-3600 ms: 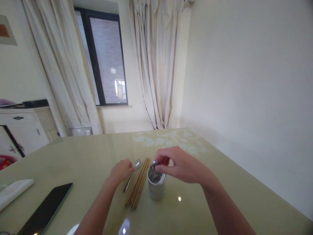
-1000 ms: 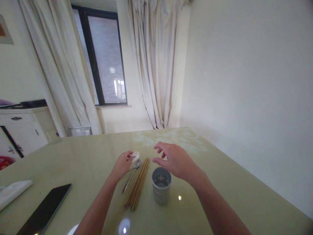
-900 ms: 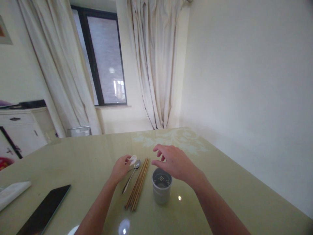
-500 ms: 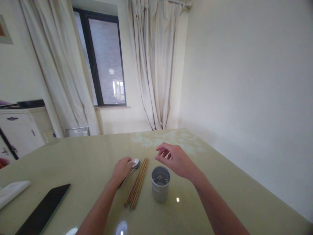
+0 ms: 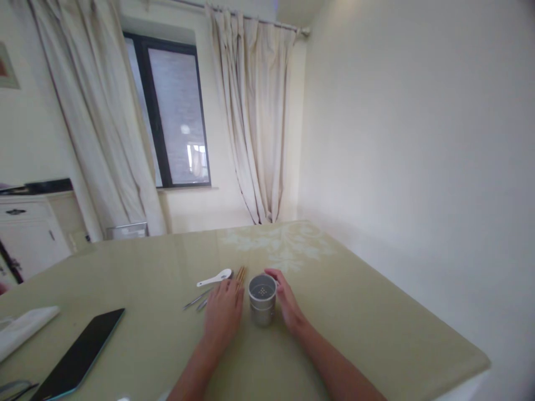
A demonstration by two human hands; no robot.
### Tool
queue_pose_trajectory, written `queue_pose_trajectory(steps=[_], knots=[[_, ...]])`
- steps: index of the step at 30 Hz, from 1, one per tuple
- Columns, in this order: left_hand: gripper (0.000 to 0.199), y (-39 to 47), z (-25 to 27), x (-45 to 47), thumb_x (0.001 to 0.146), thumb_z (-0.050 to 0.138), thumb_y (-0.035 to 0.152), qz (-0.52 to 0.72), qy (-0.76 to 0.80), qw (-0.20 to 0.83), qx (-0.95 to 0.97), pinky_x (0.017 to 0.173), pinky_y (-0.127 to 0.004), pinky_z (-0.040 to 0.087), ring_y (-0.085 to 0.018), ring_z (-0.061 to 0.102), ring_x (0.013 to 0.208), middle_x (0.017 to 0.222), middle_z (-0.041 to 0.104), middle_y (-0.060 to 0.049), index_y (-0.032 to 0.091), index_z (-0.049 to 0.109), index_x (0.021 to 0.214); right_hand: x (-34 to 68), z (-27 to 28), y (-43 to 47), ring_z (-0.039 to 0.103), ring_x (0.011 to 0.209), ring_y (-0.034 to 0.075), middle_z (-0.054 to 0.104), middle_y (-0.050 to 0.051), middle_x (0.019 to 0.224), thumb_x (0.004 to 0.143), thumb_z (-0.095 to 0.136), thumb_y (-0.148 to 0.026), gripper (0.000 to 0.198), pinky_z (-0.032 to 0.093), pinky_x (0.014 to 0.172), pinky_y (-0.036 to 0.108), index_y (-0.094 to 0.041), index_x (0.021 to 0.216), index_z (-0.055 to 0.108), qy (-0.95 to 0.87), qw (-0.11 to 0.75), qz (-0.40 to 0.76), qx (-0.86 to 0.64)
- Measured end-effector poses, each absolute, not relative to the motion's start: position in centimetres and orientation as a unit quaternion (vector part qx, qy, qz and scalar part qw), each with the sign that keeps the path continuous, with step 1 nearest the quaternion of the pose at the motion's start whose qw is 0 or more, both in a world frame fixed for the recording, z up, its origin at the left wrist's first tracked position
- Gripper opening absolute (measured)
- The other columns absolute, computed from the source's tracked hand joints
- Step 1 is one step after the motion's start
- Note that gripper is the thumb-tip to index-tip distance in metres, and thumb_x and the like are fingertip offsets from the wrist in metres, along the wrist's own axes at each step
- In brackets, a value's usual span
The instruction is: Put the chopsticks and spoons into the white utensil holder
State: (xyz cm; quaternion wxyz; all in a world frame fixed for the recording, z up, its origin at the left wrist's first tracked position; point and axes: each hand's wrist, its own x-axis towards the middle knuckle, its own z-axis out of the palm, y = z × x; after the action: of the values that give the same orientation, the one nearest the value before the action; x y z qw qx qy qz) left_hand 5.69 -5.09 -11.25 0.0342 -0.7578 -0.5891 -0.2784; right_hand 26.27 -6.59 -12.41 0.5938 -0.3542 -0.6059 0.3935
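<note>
Perforated gray utensil cup (image 5: 262,313) upright on bench (image 5: 376,323), right hand (image 5: 289,303) loosely curved, fingers unclosed, at its right side. Left hand (image 5: 224,313) draped over chopsticks (image 5: 241,273), grip impossible to tell, white soup spoon (image 5: 214,278) just beyond.

I watch through one head-worn camera, facing forward and down across the near, glossy pale-green table (image 5: 355,317) toward the dark-framed rectangular glass window (image 5: 178,117) well beyond it.

the left hand (image 5: 224,306), right hand (image 5: 287,298) and both forearms (image 5: 334,356) are bare.
</note>
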Motion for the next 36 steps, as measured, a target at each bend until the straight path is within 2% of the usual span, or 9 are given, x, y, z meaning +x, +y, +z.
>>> queue_pose_trajectory(steps=[2, 6, 9, 19, 22, 25, 28, 31, 36], knots=[[0.034, -6.1, -12.6, 5.8, 0.104, 0.042, 0.03, -0.235, -0.604, 0.052, -0.759, 0.101, -0.041, 0.047, -0.03, 0.063, 0.12, 0.127, 0.071, -0.013, 0.021, 0.07, 0.122, 26.3, -12.0, -7.2, 0.056, 0.137, 0.035, 0.058, 0.017, 0.148, 0.077, 0.062, -0.09, 0.098, 0.04, 0.118, 0.048, -0.024, 0.148, 0.049, -0.646, 0.573, 0.398, -0.311], [0.034, -5.9, -13.0, 4.9, 0.102, 0.043, 0.023, -0.173, -0.616, 0.019, -0.768, 0.103, -0.037, 0.046, -0.027, 0.062, 0.121, 0.127, 0.07, -0.012, 0.021, 0.071, 0.12, 26.2, -12.1, -7.7, 0.06, 0.132, 0.035, 0.062, 0.017, 0.142, 0.072, 0.088, -0.065, 0.107, 0.04, 0.118, 0.05, -0.021, 0.156, 0.037, -0.666, 0.541, 0.369, -0.356], [0.032, -5.3, -12.5, 4.2, 0.102, 0.043, 0.024, -0.155, -0.607, -0.011, -0.779, 0.105, -0.035, 0.045, -0.024, 0.062, 0.122, 0.126, 0.071, -0.009, 0.023, 0.071, 0.117, 25.7, -12.8, -7.5, 0.061, 0.129, 0.033, 0.062, 0.016, 0.14, 0.073, 0.09, -0.051, 0.102, 0.041, 0.117, 0.05, -0.02, 0.155, 0.037, -0.658, 0.548, 0.33, -0.398], [0.021, -5.9, -11.5, 4.2, 0.098, 0.051, 0.025, -0.148, -0.636, 0.004, -0.757, 0.1, -0.036, 0.044, -0.026, 0.062, 0.119, 0.119, 0.071, -0.01, 0.021, 0.071, 0.104, 25.0, -12.6, -8.1, 0.056, 0.138, 0.035, 0.059, 0.017, 0.147, 0.072, 0.092, -0.04, 0.108, 0.036, 0.121, 0.054, -0.023, 0.16, 0.032, -0.67, 0.515, 0.323, -0.426], [0.021, -6.3, -11.5, 4.4, 0.098, 0.052, 0.026, -0.147, -0.648, 0.028, -0.747, 0.104, -0.041, 0.041, -0.028, 0.06, 0.121, 0.121, 0.071, -0.011, 0.021, 0.072, 0.103, 24.8, -12.2, -8.3, 0.058, 0.135, 0.037, 0.063, 0.016, 0.141, 0.064, 0.097, -0.043, 0.117, 0.037, 0.12, 0.054, -0.024, 0.159, 0.033, -0.667, 0.51, 0.327, -0.434], [0.023, -6.6, -11.5, 4.5, 0.098, 0.051, 0.027, -0.143, -0.65, 0.046, -0.745, 0.105, -0.044, 0.038, -0.03, 0.058, 0.125, 0.126, 0.07, -0.013, 0.02, 0.073, 0.103, 24.7, -11.8, -8.6, 0.064, 0.123, 0.036, 0.066, 0.014, 0.131, 0.058, 0.099, -0.052, 0.124, 0.045, 0.112, 0.05, -0.023, 0.159, 0.033, -0.668, 0.508, 0.339, -0.425], [0.025, -6.7, -11.5, 4.7, 0.099, 0.05, 0.027, -0.136, -0.643, 0.048, -0.752, 0.104, -0.045, 0.039, -0.031, 0.058, 0.126, 0.127, 0.07, -0.014, 0.02, 0.074, 0.102, 25.0, -11.5, -8.7, 0.068, 0.112, 0.033, 0.066, 0.013, 0.126, 0.067, 0.087, -0.072, 0.116, 0.051, 0.102, 0.045, -0.021, 0.158, 0.035, -0.673, 0.517, 0.351, -0.395], [0.028, -6.8, -11.5, 4.8, 0.1, 0.049, 0.028, -0.145, -0.63, 0.05, -0.761, 0.102, -0.045, 0.04, -0.031, 0.059, 0.123, 0.123, 0.071, -0.013, 0.02, 0.075, 0.099, 25.4, -11.4, -8.7, 0.067, 0.115, 0.033, 0.065, 0.015, 0.128, 0.081, 0.06, -0.088, 0.101, 0.049, 0.104, 0.045, -0.021, 0.155, 0.04, -0.67, 0.537, 0.347, -0.378], [0.027, -6.5, -10.8, 4.8, 0.098, 0.05, 0.03, -0.185, -0.637, 0.024, -0.748, 0.1, -0.044, 0.042, -0.032, 0.064, 0.117, 0.113, 0.074, -0.012, 0.02, 0.075, 0.093, 25.7, -11.3, -8.4, 0.063, 0.122, 0.032, 0.065, 0.015, 0.13, 0.09, 0.042, -0.088, 0.087, 0.048, 0.107, 0.046, -0.024, 0.149, 0.048, -0.639, 0.563, 0.324, -0.412]])
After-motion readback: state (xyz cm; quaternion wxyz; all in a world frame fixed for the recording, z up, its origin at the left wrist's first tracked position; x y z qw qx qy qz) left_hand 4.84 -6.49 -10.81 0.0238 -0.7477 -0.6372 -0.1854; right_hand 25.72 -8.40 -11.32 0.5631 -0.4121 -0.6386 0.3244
